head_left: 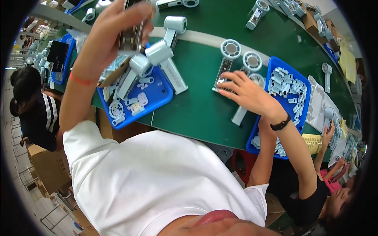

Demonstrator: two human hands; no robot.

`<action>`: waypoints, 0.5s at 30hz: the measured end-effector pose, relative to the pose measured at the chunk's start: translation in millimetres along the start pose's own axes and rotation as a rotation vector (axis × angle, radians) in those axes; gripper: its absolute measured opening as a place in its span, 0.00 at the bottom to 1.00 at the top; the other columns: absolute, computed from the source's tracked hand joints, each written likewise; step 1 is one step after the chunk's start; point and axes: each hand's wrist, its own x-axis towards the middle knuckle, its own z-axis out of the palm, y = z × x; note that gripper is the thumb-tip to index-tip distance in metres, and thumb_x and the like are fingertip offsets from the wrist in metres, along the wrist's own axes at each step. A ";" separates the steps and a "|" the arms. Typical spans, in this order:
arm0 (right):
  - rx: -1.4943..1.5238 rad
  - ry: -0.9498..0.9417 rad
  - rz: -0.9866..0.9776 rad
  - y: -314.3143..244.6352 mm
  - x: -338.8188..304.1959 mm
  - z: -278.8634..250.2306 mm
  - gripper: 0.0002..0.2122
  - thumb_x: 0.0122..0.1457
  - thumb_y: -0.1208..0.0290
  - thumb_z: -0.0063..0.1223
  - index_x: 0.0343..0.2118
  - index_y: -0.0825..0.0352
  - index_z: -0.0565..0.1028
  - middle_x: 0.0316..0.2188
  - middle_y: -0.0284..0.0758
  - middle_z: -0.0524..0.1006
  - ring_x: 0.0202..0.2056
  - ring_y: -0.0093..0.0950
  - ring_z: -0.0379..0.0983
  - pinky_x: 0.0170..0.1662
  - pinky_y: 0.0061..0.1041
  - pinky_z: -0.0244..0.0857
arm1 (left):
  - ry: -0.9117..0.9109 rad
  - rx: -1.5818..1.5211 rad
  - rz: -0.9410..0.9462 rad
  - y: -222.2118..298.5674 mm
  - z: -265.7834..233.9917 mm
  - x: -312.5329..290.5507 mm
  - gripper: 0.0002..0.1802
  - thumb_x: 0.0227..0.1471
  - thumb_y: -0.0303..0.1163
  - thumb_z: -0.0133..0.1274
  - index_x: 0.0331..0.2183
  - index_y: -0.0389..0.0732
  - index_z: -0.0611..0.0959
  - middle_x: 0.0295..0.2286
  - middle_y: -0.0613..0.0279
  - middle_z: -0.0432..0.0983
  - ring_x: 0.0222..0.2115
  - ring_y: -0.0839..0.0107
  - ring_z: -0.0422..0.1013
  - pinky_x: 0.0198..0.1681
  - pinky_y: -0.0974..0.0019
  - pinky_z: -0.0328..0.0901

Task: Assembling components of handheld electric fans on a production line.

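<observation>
My left hand [136, 23], with a red band at its wrist, is raised at the upper left. Its fingers wrap round an opened handheld fan [130, 37] with electronic parts showing, partly blurred. Below it, two pale blue fans [160, 52] [138, 65] lean at a blue tray [163, 92], and another fan [175, 25] lies just behind. My right forearm [265, 157] reaches up at the right, but its hand is hidden behind a co-worker's wrist. That co-worker's hand [246, 92], with a black wristband, spreads over several fans, among them an opened one [230, 49].
Small pale blue parts fill a second blue tray [307, 84] on the right. The green table [197, 122] curves across. A co-worker in black [311, 196] sits close on my right; another person [37, 114] is at the left, near cardboard boxes [49, 167].
</observation>
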 end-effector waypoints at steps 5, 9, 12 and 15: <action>-0.550 -0.122 -0.033 -9.3 15.9 -3.2 0.25 0.53 0.78 0.44 0.56 0.61 0.59 0.58 0.32 0.58 0.56 0.31 0.57 0.50 0.33 0.59 | -0.056 -0.498 -0.168 -53.9 64.5 -99.9 0.31 0.43 0.33 0.55 0.48 0.38 0.63 0.32 0.58 0.69 0.25 0.72 0.69 0.26 0.70 0.66; 0.123 0.359 0.712 -142.6 -44.2 37.5 0.21 0.52 0.80 0.50 0.51 0.67 0.63 0.45 0.37 0.69 0.44 0.29 0.67 0.44 0.27 0.64 | -0.086 -0.760 -0.224 -115.1 107.4 -123.3 0.30 0.49 0.37 0.55 0.50 0.39 0.61 0.37 0.57 0.68 0.29 0.71 0.71 0.28 0.68 0.67; 0.854 0.867 1.094 -195.7 -44.7 47.1 0.18 0.49 0.86 0.53 0.44 0.73 0.67 0.34 0.39 0.76 0.36 0.27 0.74 0.40 0.21 0.67 | -0.080 -0.783 -0.328 -133.8 124.0 -128.4 0.34 0.48 0.34 0.55 0.52 0.39 0.56 0.36 0.58 0.67 0.29 0.74 0.69 0.32 0.69 0.67; 0.949 0.951 0.862 -185.6 -9.0 60.3 0.14 0.51 0.84 0.51 0.42 0.72 0.69 0.35 0.40 0.75 0.36 0.26 0.73 0.39 0.21 0.67 | -0.158 -0.597 -0.304 -154.1 123.0 -131.9 0.37 0.46 0.31 0.54 0.53 0.38 0.53 0.37 0.59 0.66 0.29 0.74 0.68 0.34 0.71 0.67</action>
